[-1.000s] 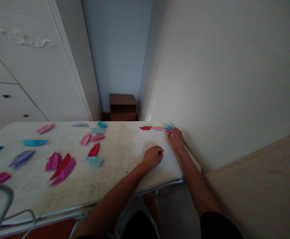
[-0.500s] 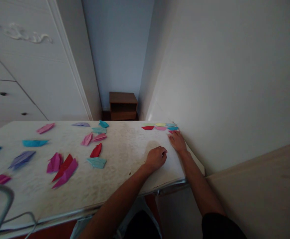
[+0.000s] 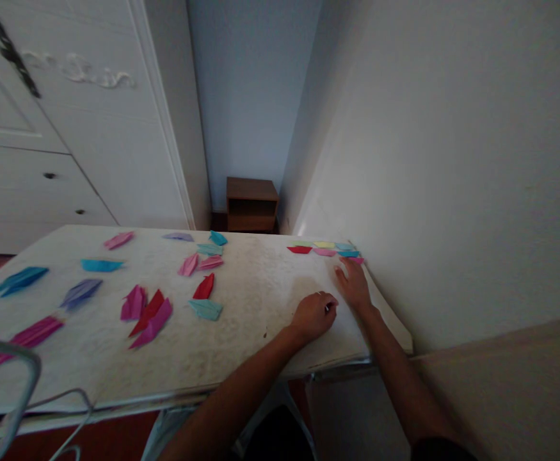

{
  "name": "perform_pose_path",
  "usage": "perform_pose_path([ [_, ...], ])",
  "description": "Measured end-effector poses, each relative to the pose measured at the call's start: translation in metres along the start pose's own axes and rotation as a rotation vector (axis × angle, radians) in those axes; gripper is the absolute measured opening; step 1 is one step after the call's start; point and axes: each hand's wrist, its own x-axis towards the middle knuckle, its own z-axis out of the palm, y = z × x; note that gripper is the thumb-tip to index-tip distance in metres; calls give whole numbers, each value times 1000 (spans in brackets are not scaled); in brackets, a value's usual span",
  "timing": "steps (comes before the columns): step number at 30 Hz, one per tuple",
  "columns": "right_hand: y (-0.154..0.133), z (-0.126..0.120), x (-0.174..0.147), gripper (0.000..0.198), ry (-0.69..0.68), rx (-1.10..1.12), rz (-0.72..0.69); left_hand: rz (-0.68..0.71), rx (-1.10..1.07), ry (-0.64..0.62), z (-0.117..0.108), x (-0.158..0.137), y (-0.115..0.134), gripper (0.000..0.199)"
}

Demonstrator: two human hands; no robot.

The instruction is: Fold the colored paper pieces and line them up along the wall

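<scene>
My left hand rests loosely curled on the table, a ring on one finger and nothing visible inside it. Farther right, my right hand has its fingers stretched apart, with the tips beside a magenta folded paper boat partly hidden by them. Just beyond those fingertips lies a blue paper boat. A pink paper boat and a red paper boat continue that row leftward. Behind them is another row, including a yellow paper boat and a light blue one.
Several loose paper boats, including a purple one and a teal one, are scattered over the left of the white table. A grey metal tube curves up front left. The wall borders the right edge.
The view has swung slightly left. My right hand has drawn back from the magenta boat, uncovering more of it. The left hand keeps its curled pose.
</scene>
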Motion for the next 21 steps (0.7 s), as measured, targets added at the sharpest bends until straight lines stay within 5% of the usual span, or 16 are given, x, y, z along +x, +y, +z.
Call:
perform_pose_path([
  [5,-74,14,-26,38,-116,214,-9,13,-90,108,-40,-37,-1,22],
  [11,-155,54,-48,34,-474,404,-135,-111,-7,399,-127,-105,-29,22],
  [17,-176,87,-22,38,-523,338,-185,-322,272,865,-224,-182,-69,17],
  [21,-177,96,-13,40,-534,309,-201,-561,472,935,-280,-220,-99,26],
])
